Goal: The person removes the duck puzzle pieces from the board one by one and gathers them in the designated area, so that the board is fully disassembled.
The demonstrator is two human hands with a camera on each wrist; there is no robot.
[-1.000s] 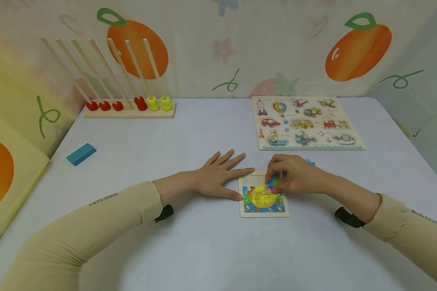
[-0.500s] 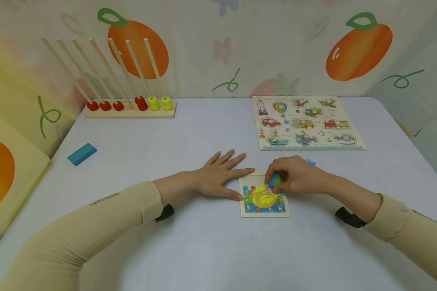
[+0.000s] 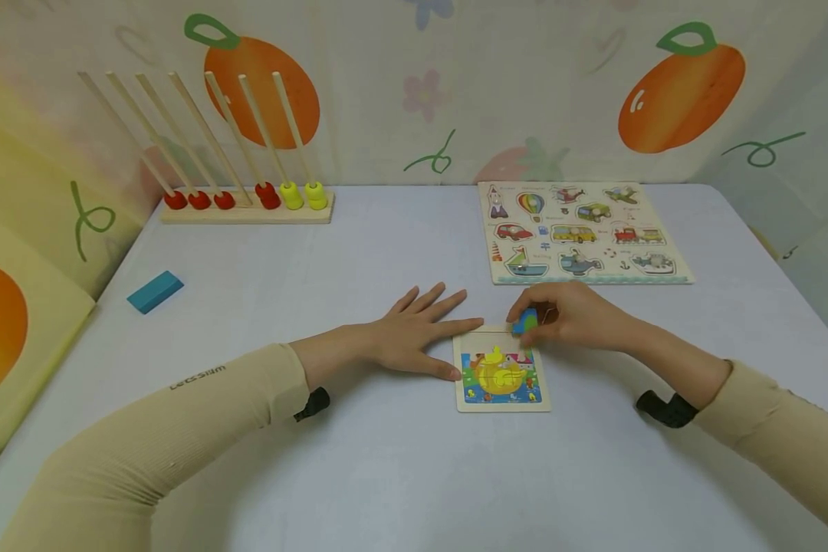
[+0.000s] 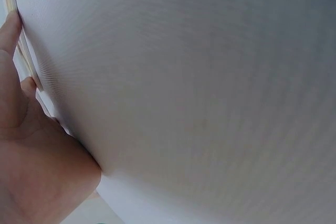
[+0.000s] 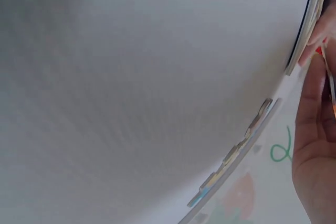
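Note:
A small square jigsaw puzzle (image 3: 500, 408) with a yellow duck picture lies mid-table, its upper strip showing bare wood. My left hand (image 3: 410, 337) rests spread out beside it, thumb and little finger right at its left edge; the left wrist view shows this hand (image 4: 37, 145) against the wooden frame (image 4: 26, 59). Above the puzzle's top right corner, my right hand (image 3: 573, 316) pinches a blue and green puzzle piece (image 3: 524, 321) between thumb and fingers. In the right wrist view the right hand (image 5: 315, 129) appears at the far right, near the puzzle frame's edge (image 5: 304, 30).
Behind the right hand lies a wooden vehicle puzzle board (image 3: 589, 234). A bead-counting rack (image 3: 244, 217) with upright rods and red and yellow beads stands at the back left. A blue block (image 3: 155, 292) lies at the left. A fruit-printed cloth (image 3: 372, 92) hangs behind.
My right hand has lifted the puzzle piece up and away from the duck picture toward the top right corner. A light-blue bit behind that hand is now hidden. The left hand stays put.

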